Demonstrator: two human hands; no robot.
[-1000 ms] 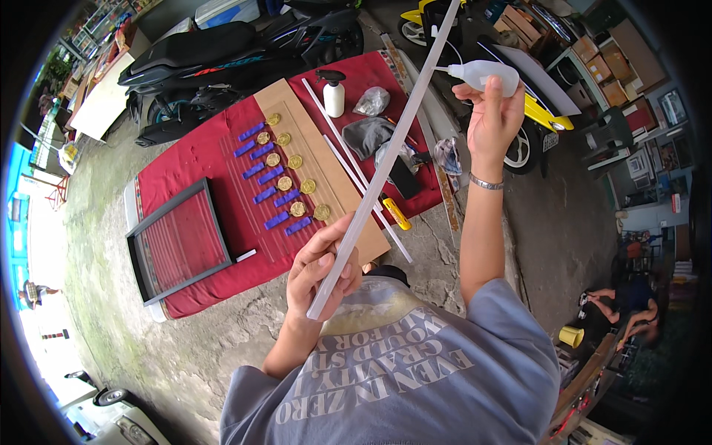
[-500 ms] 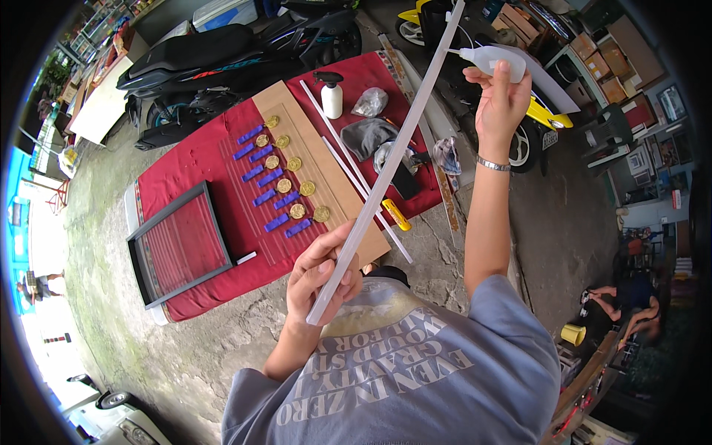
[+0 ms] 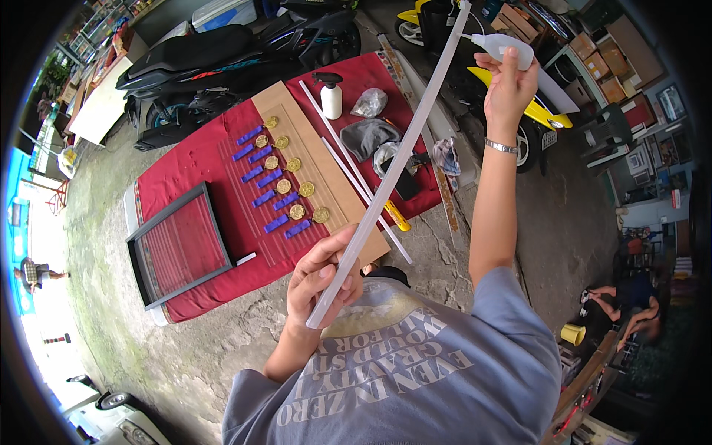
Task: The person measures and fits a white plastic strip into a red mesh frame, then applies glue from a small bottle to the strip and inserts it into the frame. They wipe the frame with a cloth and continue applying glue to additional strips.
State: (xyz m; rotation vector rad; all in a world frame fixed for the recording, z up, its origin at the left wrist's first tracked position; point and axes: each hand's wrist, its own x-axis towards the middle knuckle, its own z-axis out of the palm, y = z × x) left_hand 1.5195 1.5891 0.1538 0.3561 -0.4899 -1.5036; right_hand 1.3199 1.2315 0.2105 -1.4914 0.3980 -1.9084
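A long, translucent white strip [image 3: 404,152] runs at a slant from my left hand [image 3: 324,278] up to the top of the view. My left fingers and thumb are closed round its lower end. My right hand [image 3: 510,96], higher up and on the right, grips a white squeeze bottle [image 3: 506,49] with a thin nozzle. That nozzle points left, and its tip is at the strip near the upper end; whether it touches, I cannot tell. Below the strip, rows of gold medals [image 3: 294,165] with purple ribbons [image 3: 269,178] lie across a brown board [image 3: 345,193] and a clear panel.
A dark frame [image 3: 141,271] lies at the left of the red-covered table [image 3: 174,167]. On the right are a spray bottle [image 3: 331,101], grey cloth [image 3: 367,139], thin white strips [image 3: 324,111] and a yellow tool [image 3: 397,216]. A black motorcycle [image 3: 215,63] stands behind.
My right hand has moved slightly up and right with the squeeze bottle. The strip's top end has shifted to the right and down into view. A distant person shows at the far left.
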